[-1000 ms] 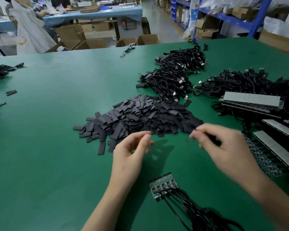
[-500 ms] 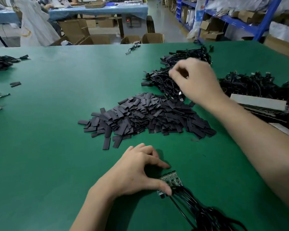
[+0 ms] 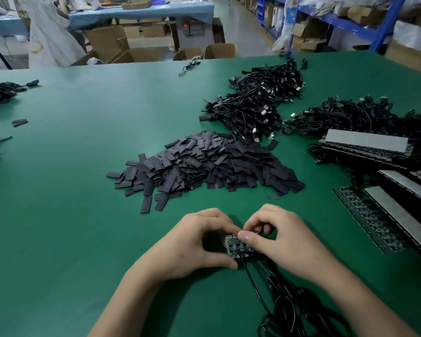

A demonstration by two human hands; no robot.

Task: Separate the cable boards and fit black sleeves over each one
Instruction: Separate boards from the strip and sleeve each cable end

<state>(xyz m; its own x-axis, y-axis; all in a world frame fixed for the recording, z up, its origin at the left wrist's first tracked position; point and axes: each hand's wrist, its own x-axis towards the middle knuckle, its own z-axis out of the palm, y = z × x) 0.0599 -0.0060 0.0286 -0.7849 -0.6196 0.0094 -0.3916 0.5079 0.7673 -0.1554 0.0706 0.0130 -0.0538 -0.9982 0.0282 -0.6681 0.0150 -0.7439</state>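
A small dark panel of joined cable boards [image 3: 236, 248] lies on the green table [image 3: 71, 227] near me, with black cables [image 3: 289, 302] trailing from it toward the bottom edge. My left hand [image 3: 195, 246] grips the panel's left side, fingers curled over its far edge and thumb at its near edge. My right hand [image 3: 282, 242] pinches the right part of the panel between thumb and fingers. A big heap of flat black sleeves [image 3: 204, 164] lies just beyond both hands.
Piles of sleeved black cables [image 3: 255, 103] and more cables [image 3: 365, 117] lie at the back right. Stacked board panels [image 3: 367, 144] and long strips [image 3: 387, 215] fill the right side. A few loose sleeves [image 3: 20, 122] and cables [image 3: 0, 91] sit at the left edge. Cardboard boxes [image 3: 219, 51] stand beyond the table.
My right hand came back from the cable pile at the back right and took hold of the board panel. My left hand shifted from pressing on the panel to gripping it.
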